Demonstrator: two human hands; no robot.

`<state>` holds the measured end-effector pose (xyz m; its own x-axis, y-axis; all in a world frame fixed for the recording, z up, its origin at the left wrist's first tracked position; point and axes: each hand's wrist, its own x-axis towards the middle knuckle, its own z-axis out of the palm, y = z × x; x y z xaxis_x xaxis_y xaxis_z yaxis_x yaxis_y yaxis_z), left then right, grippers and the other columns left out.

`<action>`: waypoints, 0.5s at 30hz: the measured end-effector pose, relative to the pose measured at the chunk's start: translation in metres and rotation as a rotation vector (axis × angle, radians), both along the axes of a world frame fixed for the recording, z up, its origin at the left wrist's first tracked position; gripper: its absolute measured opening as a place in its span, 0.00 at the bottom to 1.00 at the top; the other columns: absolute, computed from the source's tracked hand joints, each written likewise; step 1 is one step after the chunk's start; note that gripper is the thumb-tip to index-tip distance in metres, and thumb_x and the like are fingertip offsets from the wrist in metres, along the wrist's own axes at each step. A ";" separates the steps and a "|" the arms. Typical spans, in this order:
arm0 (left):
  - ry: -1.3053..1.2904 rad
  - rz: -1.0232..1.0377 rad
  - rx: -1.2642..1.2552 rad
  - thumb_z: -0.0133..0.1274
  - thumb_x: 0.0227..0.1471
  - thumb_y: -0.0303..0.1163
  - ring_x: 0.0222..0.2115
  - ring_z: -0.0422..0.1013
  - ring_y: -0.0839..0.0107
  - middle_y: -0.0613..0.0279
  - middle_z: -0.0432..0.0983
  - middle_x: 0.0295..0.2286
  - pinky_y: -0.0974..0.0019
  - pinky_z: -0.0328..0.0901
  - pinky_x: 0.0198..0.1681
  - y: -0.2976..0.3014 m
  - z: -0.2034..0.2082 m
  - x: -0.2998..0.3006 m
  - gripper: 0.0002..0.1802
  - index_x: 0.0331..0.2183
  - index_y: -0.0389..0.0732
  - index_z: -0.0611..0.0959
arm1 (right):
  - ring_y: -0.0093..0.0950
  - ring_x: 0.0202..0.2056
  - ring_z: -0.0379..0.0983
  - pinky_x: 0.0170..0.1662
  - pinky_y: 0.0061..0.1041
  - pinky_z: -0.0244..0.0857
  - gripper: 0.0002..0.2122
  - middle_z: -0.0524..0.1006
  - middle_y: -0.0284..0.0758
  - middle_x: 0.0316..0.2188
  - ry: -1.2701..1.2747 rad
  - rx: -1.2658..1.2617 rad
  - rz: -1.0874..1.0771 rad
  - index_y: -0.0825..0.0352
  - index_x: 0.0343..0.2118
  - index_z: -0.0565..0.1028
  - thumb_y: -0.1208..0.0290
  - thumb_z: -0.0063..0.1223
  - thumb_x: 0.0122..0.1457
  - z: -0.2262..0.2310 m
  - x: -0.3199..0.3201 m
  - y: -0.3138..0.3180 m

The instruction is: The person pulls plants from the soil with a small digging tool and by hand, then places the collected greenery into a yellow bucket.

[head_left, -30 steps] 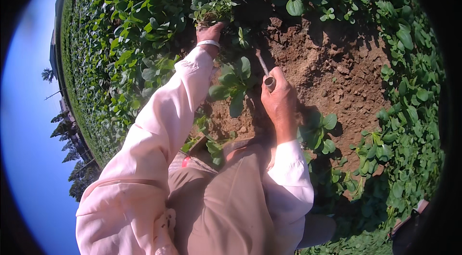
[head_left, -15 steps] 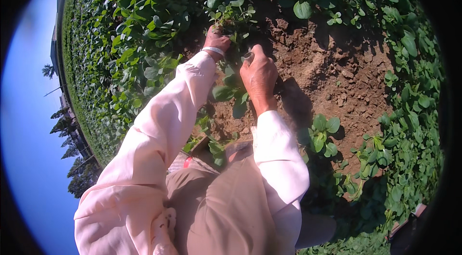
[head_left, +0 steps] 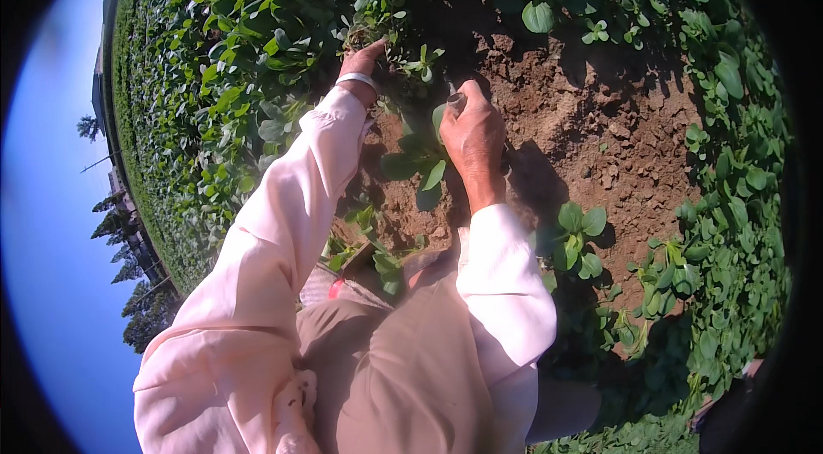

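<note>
Trees (head_left: 150, 321) way off left, then a thick leafy patch (head_left: 197, 102), and at its edge the left hand (head_left: 362, 68) is gripping a bunch of small-leaved greens (head_left: 370, 29). Next over there's a broad-leaved plant (head_left: 413, 164), then the right hand (head_left: 477, 138) just beside it, curled tight around a tool handle (head_left: 457, 100); can't really make out the tip from where I'm standing. Crumbly brown soil (head_left: 621, 132) spreads out past that.
</note>
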<state>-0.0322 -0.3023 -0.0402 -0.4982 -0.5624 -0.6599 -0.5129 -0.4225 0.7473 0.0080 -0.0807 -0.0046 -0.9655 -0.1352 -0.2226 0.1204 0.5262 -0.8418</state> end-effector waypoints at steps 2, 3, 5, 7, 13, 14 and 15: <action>-0.035 0.062 -0.019 0.58 0.50 0.27 0.27 0.73 0.68 0.64 0.77 0.28 0.65 0.68 0.22 -0.018 -0.002 0.018 0.09 0.36 0.42 0.79 | 0.46 0.27 0.76 0.28 0.43 0.68 0.07 0.77 0.43 0.21 -0.005 -0.036 0.067 0.64 0.31 0.69 0.75 0.56 0.50 0.009 0.004 0.011; -0.077 0.035 -0.049 0.58 0.50 0.27 0.26 0.73 0.68 0.64 0.77 0.28 0.65 0.67 0.22 -0.026 -0.005 0.030 0.09 0.36 0.42 0.79 | 0.46 0.28 0.76 0.29 0.42 0.67 0.07 0.77 0.43 0.21 -0.065 -0.015 0.115 0.64 0.31 0.69 0.76 0.54 0.50 0.014 0.011 0.016; -0.067 0.052 -0.089 0.59 0.49 0.27 0.23 0.73 0.69 0.65 0.77 0.28 0.66 0.66 0.20 -0.025 -0.010 0.043 0.09 0.35 0.42 0.80 | 0.47 0.28 0.75 0.30 0.43 0.65 0.07 0.76 0.43 0.21 -0.133 -0.032 0.169 0.64 0.31 0.68 0.77 0.54 0.49 0.015 0.025 0.028; -0.113 0.053 -0.147 0.60 0.48 0.27 0.23 0.73 0.69 0.64 0.78 0.29 0.65 0.67 0.21 -0.026 -0.014 0.048 0.11 0.37 0.42 0.80 | 0.46 0.27 0.75 0.28 0.43 0.66 0.07 0.76 0.43 0.20 -0.089 -0.011 0.198 0.63 0.32 0.68 0.77 0.54 0.50 0.018 0.030 0.032; -0.023 -0.411 -0.483 0.62 0.46 0.25 0.31 0.75 0.68 0.61 0.79 0.34 0.63 0.72 0.34 -0.017 -0.026 0.047 0.18 0.41 0.37 0.78 | 0.45 0.26 0.77 0.28 0.42 0.69 0.06 0.77 0.44 0.20 -0.009 0.072 0.171 0.64 0.31 0.69 0.76 0.54 0.50 0.004 0.009 -0.020; 0.050 -0.523 -0.433 0.63 0.43 0.26 0.34 0.76 0.66 0.59 0.79 0.35 0.65 0.71 0.38 -0.010 -0.020 0.038 0.20 0.42 0.39 0.78 | 0.45 0.26 0.77 0.28 0.42 0.70 0.06 0.77 0.44 0.20 0.000 0.093 0.155 0.64 0.31 0.69 0.76 0.54 0.50 0.003 0.003 -0.031; 0.038 -0.685 -0.738 0.64 0.41 0.28 0.35 0.76 0.64 0.57 0.79 0.36 0.65 0.70 0.39 -0.001 -0.019 0.032 0.23 0.42 0.40 0.78 | 0.46 0.28 0.77 0.30 0.42 0.69 0.07 0.78 0.44 0.22 -0.020 0.088 0.128 0.65 0.30 0.69 0.76 0.55 0.50 0.005 0.002 -0.036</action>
